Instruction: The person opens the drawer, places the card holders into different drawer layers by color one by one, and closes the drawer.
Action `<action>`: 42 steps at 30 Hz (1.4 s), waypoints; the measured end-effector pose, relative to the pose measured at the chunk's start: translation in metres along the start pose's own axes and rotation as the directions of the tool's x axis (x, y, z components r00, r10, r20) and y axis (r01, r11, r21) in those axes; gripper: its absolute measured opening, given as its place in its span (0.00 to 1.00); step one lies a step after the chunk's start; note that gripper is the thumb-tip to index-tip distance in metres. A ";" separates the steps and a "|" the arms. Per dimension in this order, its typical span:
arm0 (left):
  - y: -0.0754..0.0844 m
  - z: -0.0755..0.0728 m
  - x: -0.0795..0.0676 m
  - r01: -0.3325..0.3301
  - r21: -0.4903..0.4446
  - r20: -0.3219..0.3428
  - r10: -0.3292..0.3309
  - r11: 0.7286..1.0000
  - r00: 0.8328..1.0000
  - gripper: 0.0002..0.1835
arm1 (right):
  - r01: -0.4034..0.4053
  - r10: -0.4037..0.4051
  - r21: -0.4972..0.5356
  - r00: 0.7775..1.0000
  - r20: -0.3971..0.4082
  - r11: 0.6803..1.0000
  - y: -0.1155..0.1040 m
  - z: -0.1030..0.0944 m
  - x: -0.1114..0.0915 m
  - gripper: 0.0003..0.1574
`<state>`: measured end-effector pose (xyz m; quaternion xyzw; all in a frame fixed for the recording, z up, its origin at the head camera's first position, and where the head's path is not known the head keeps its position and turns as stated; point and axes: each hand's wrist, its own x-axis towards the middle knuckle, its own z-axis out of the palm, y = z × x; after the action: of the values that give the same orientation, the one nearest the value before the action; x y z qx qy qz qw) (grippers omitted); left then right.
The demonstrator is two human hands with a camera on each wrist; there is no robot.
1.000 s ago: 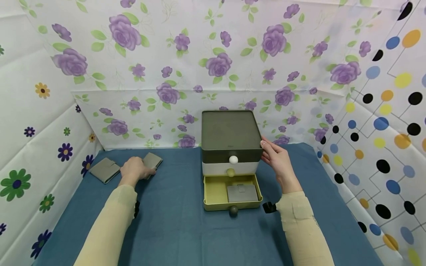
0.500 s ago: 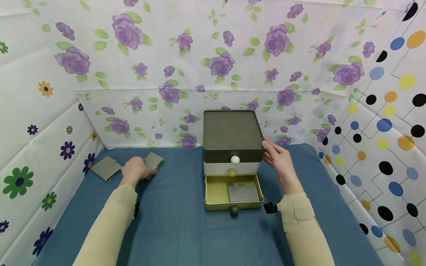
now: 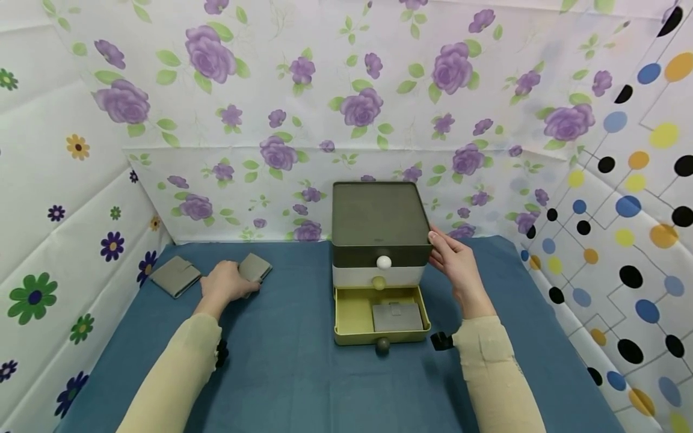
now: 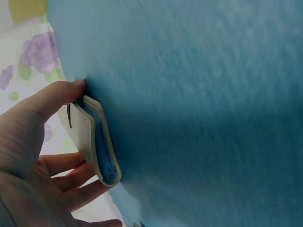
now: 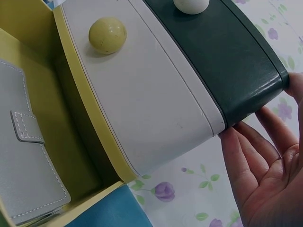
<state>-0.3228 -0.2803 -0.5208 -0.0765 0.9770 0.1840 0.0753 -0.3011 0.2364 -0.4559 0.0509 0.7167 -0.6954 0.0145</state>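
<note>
On the left of the blue cloth, my left hand (image 3: 224,282) grips a grey-beige card holder (image 3: 254,269) between thumb and fingers. In the left wrist view, this card holder (image 4: 97,137) stands on edge, its bluish inner sleeves showing. Another grey-beige card holder (image 3: 175,276) lies left of that hand. My right hand (image 3: 455,261) touches the right side of a small drawer box (image 3: 379,213), thumb at the upper edge and fingers extended against its side. The yellow bottom drawer (image 3: 352,310) is pulled out, with a grey card holder (image 3: 397,317) lying in its right half.
Above the open drawer are a white drawer (image 5: 137,94) with a yellow knob (image 5: 108,35) and a dark green one with a white knob (image 5: 191,4). A dark knob (image 3: 382,346) projects in front. Patterned cloth walls (image 3: 292,198) enclose the table's back and sides.
The head view has shifted slightly. My left hand stays on the card holder with little movement, and my right hand stays against the drawer box.
</note>
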 end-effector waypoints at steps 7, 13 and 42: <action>0.011 0.004 -0.019 -0.124 -0.051 -0.049 0.121 0.991 0.991 0.45 | -0.004 0.004 0.000 1.000 0.007 1.000 0.003 -0.002 0.000 0.46; 0.023 0.002 -0.046 -0.227 -0.078 -0.104 0.218 0.971 0.970 0.47 | 0.007 -0.007 -0.002 1.000 0.006 1.000 0.002 -0.001 0.000 0.46; 0.077 0.012 -0.115 -0.569 -0.062 -0.242 0.540 0.820 0.806 0.46 | 0.013 -0.013 0.006 1.000 0.002 1.000 0.000 0.001 -0.003 0.47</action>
<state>-0.2228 -0.1907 -0.4845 0.1884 0.9446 0.2525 -0.0926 -0.2984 0.2354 -0.4554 0.0455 0.7147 -0.6978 0.0104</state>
